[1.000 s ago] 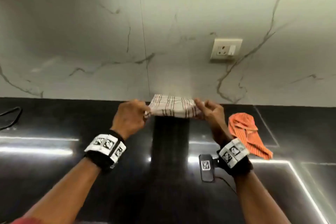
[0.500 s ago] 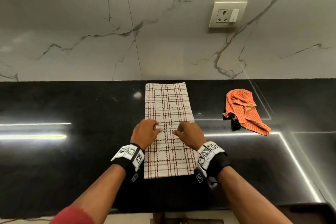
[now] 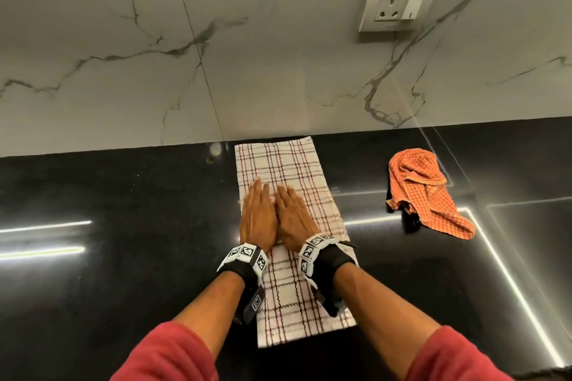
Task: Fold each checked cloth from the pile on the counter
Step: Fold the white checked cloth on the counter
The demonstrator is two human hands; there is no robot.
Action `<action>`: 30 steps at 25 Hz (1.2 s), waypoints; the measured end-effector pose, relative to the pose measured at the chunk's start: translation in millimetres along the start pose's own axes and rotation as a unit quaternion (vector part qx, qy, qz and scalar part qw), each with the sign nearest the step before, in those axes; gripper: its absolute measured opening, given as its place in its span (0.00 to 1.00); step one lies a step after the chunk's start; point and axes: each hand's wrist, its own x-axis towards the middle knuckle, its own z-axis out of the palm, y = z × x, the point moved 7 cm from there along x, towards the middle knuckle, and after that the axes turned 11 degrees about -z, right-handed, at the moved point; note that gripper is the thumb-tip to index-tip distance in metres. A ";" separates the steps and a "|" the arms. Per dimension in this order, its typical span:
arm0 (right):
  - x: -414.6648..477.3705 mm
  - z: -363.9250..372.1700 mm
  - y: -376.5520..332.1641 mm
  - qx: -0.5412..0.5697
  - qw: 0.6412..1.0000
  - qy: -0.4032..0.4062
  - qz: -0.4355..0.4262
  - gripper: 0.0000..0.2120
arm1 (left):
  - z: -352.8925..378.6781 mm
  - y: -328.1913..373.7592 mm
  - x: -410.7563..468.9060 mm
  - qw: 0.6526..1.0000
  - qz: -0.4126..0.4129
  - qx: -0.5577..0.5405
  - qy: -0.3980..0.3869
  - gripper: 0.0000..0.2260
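Observation:
A white cloth with brown checks (image 3: 288,164) lies flat on the black counter (image 3: 123,226) as a long narrow strip, running from the wall towards me. My left hand (image 3: 258,216) and my right hand (image 3: 294,216) lie side by side on its middle, palms down, fingers straight and pressed on the fabric. An orange checked cloth (image 3: 424,192) sits crumpled on the counter to the right, apart from both hands.
A marble wall (image 3: 247,56) rises directly behind the counter, with a white power socket (image 3: 399,3) at the upper right. Bright light strips reflect on the counter at the left and right.
A second ago both hands held the white cloth up by its top corners. It was then laid down on the counter, and the hands now press flat on its middle.

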 end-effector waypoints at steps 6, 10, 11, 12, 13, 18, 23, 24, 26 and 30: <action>54.8 -35.1 42.4 0.021 0.995 0.025 0.090 0.28 | -23.3 0.3 50.7 0.995 -0.018 0.079 0.053 0.18; 92.8 -27.6 41.2 -0.034 0.998 -0.048 -0.017 0.31 | -11.4 4.3 82.3 0.997 0.020 0.071 -0.015 0.24; 100.3 -30.1 59.1 -0.032 0.999 -0.035 0.015 0.31 | -5.4 -1.7 89.1 0.996 0.020 0.083 -0.029 0.25; 100.2 -36.9 78.8 -0.026 0.997 -0.015 0.077 0.32 | -1.3 -7.8 89.6 0.995 0.018 0.097 -0.031 0.26; 99.0 -42.2 92.9 -0.020 0.990 0.002 0.137 0.33 | 1.1 -12.0 88.0 0.993 0.020 0.111 -0.024 0.26; 108.4 -22.5 62.3 -0.047 0.998 0.000 0.032 0.31 | 6.7 -15.5 81.5 0.990 0.024 0.138 -0.018 0.26; 38.5 -38.0 65.8 -0.001 0.988 0.068 0.142 0.30 | -8.1 2.0 66.8 0.994 -0.066 0.063 -0.057 0.27; 25.7 -26.3 40.8 0.017 0.995 0.062 0.082 0.32 | -3.8 10.9 48.3 0.996 -0.077 0.006 -0.047 0.26; 0.7 5.6 6.4 0.026 0.999 0.012 0.023 0.38 | 11.8 16.8 3.9 0.987 -0.111 -0.097 -0.055 0.27; -50.1 6.7 52.7 -0.019 0.990 0.062 0.129 0.31 | 23.1 -9.7 -33.4 0.996 -0.085 0.003 -0.018 0.27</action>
